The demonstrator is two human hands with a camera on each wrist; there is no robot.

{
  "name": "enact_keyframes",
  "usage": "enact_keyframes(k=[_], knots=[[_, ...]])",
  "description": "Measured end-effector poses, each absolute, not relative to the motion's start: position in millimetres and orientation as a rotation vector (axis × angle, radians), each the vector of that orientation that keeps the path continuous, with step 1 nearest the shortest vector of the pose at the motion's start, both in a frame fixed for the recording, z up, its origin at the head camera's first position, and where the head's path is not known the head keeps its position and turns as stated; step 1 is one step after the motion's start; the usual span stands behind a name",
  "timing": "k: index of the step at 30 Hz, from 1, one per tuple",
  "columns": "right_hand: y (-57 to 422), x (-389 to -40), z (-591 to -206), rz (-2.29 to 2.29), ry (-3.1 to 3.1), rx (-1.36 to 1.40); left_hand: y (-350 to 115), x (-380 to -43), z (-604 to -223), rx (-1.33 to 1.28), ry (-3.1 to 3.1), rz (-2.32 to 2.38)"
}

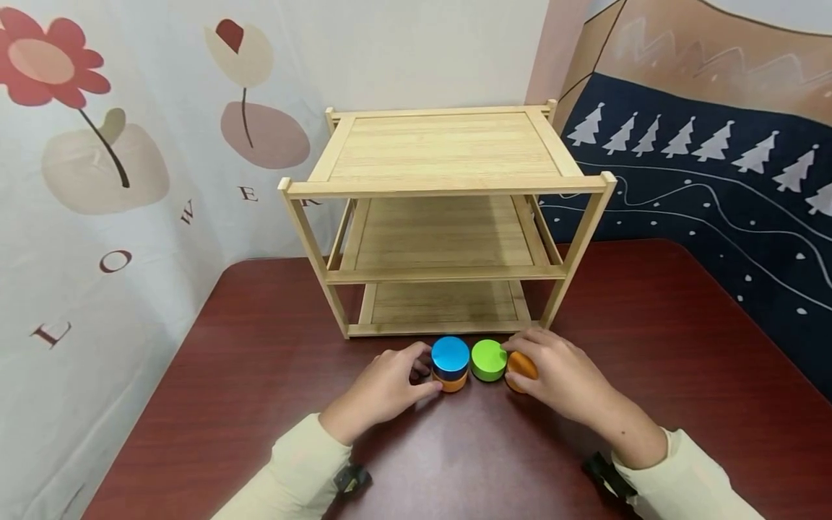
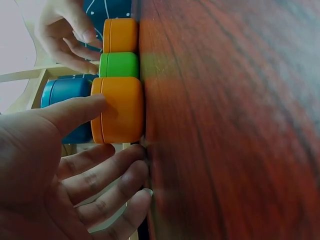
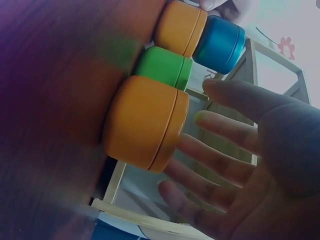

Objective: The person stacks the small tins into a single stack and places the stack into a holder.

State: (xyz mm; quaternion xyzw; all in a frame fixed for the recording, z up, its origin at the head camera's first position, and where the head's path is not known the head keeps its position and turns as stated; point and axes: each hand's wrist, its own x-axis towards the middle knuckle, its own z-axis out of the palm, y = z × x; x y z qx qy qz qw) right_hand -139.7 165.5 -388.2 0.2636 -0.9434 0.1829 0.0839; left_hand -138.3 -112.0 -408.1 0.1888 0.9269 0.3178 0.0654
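Note:
Several small round lidded jars stand in a row on the table. At the left, a blue jar [image 1: 450,354] is stacked on an orange jar [image 2: 122,110]. Beside them is a lower green jar [image 1: 488,360], and a second orange jar [image 3: 142,120] ends the row at the right. My left hand [image 1: 388,381] is at the stack, its thumb over the lower orange jar and its other fingers spread at the left side. Around the right orange jar, my right hand [image 1: 564,374] has its fingers spread; in the right wrist view they look apart from the jar.
Just behind the jars stands a three-tier wooden rack [image 1: 448,189] on the dark red table [image 1: 260,375]. A printed cloth with flowers [image 1: 195,130] hangs at the back left, and a dark cloth with white trees [image 1: 689,188] at the right.

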Motion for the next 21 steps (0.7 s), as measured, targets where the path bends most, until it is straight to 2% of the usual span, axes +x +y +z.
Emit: enact_keyframes(k=[21], knots=[[176.4, -141.3, -381.4, 0.514, -2.935, 0.799, -111.5, -139.6, -411.4, 0.565, 2.807, 0.957]])
